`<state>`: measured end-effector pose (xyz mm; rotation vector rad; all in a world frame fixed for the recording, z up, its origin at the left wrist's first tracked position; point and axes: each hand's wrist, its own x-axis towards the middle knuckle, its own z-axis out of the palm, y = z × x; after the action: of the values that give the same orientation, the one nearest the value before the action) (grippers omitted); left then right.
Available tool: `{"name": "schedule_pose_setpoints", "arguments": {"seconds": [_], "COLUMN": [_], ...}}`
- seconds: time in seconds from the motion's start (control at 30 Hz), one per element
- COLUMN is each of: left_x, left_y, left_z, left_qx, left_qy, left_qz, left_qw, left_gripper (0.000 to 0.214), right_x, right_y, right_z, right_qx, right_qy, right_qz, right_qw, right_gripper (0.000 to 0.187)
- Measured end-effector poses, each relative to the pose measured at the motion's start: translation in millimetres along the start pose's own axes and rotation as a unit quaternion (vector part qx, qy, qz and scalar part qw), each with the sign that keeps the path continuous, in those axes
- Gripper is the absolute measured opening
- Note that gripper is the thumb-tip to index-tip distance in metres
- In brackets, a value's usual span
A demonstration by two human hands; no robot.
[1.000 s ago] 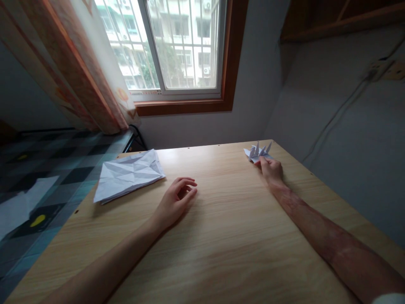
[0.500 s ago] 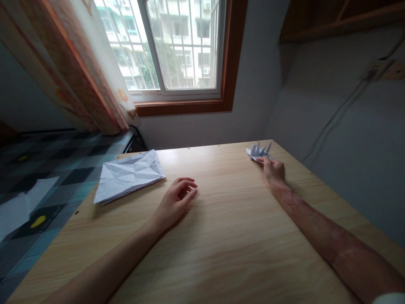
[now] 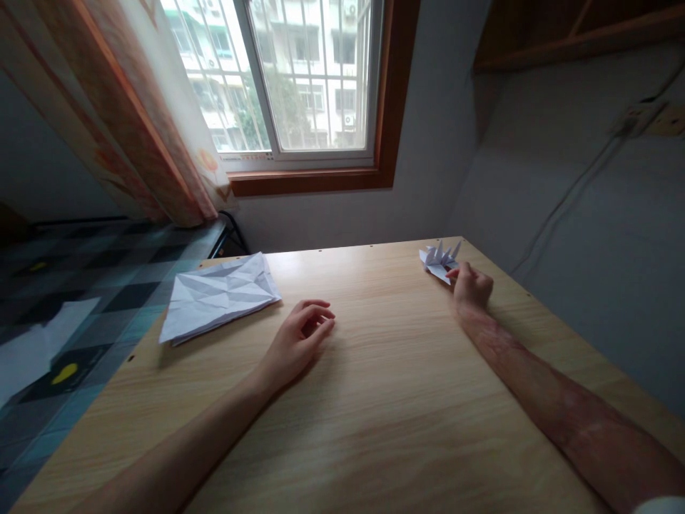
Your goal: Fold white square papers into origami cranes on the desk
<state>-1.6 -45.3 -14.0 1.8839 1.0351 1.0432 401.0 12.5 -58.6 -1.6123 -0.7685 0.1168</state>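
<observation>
At the far right corner of the table (image 3: 364, 385) stand white folded paper cranes (image 3: 439, 260), bunched close together with their points up. My right hand (image 3: 473, 287) is right beside them, its fingers curled and the fingertips pinched at the near right edge of a paper crane. How firm that hold is, I cannot see. My left hand (image 3: 302, 335) rests on the tabletop left of the middle, holding nothing, with fingers loosely bent and a gap between thumb and forefinger. To its left lies a stack of creased white paper sheets (image 3: 219, 296).
A checked bed cover (image 3: 118, 300) lies left of the table, with a loose white sheet (image 3: 48, 346) on it. Behind are a barred window (image 3: 310, 78) and a curtain (image 3: 139, 107). A cable (image 3: 567, 189) runs down the right wall below a wooden shelf (image 3: 578, 43).
My right hand has shifted a little right and toward me, uncovering more of a paper wing. The cranes have moved slightly right. My left hand stays where it was.
</observation>
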Motion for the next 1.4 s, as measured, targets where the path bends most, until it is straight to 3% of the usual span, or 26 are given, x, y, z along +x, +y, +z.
{"name": "schedule_pose_setpoints", "arguments": {"seconds": [0.03,0.1,0.2,0.27,0.37,0.47,0.53,0.63,0.73,0.83,0.93,1.03,1.1,1.17,1.27,1.4], "left_x": [0.1,0.2,0.2,0.0,-0.6,-1.7,-2.2,0.2,9.8,23.9,33.9,36.3,36.0,35.9,36.2,33.0], "left_y": [-0.1,-0.3,-0.5,-0.5,-0.4,-1.0,-1.4,0.5,8.0,17.9,21.1,11.1,-1.3,-14.0,-23.8,-7.7], "left_z": [0.0,0.1,0.0,-0.3,-0.7,0.6,2.3,0.6,-19.6,-67.9,-131.3,-183.4,-204.1,-214.0,-215.7,-206.5], "left_qx": [-0.001,-0.003,0.001,0.003,0.002,0.002,0.005,0.009,0.063,0.214,0.384,0.457,0.455,0.432,0.442,0.539], "left_qy": [-0.001,-0.003,-0.003,-0.003,-0.001,0.001,0.006,0.006,-0.006,-0.066,-0.133,-0.138,-0.151,-0.163,-0.155,-0.073], "left_qz": [0.000,0.000,0.001,0.001,0.003,0.006,0.007,0.003,0.001,0.016,-0.014,-0.093,-0.140,-0.179,-0.183,-0.153], "left_qw": [1.000,1.000,1.000,1.000,1.000,1.000,1.000,1.000,0.998,0.974,0.914,0.874,0.867,0.869,0.864,0.825], "left_gripper": [0.023,0.024,0.024,0.024,0.025,0.024,0.024,0.026,0.032,0.048,0.069,0.087,0.085,0.073,0.058,0.041], "right_x": [-2.8,-10.0,-23.0,-31.7,-43.8,-55.2,-61.8,-68.0,-68.6,-67.0,-66.4,-66.7,-66.8,-66.5,-65.9,-65.8], "right_y": [-4.5,-14.8,-29.8,-37.3,-42.8,-42.6,-41.9,-42.3,-43.7,-44.2,-44.1,-44.8,-45.1,-44.8,-43.4,-42.6], "right_z": [-0.8,-3.1,-6.7,-7.4,-4.8,-0.7,0.8,0.9,0.1,0.1,0.4,0.3,0.1,-0.1,0.0,0.3], "right_qx": [0.001,0.018,0.023,0.018,-0.015,-0.074,-0.115,-0.149,-0.157,-0.160,-0.154,-0.154,-0.160,-0.165,-0.160,-0.142], "right_qy": [0.022,0.016,-0.069,-0.182,-0.348,-0.474,-0.511,-0.524,-0.534,-0.537,-0.536,-0.535,-0.535,-0.536,-0.537,-0.534], "right_qz": [-0.003,-0.096,-0.261,-0.335,-0.416,-0.444,-0.441,-0.429,-0.424,-0.421,-0.420,-0.423,-0.423,-0.422,-0.422,-0.424], "right_qw": [1.000,0.995,0.963,0.924,0.840,0.756,0.729,0.720,0.714,0.713,0.716,0.715,0.713,0.712,0.713,0.718], "right_gripper": [0.041,0.043,0.044,0.039,0.024,0.049,0.062,0.069,0.069,0.070,0.070,0.069,0.069,0.069,0.069,0.068]}}
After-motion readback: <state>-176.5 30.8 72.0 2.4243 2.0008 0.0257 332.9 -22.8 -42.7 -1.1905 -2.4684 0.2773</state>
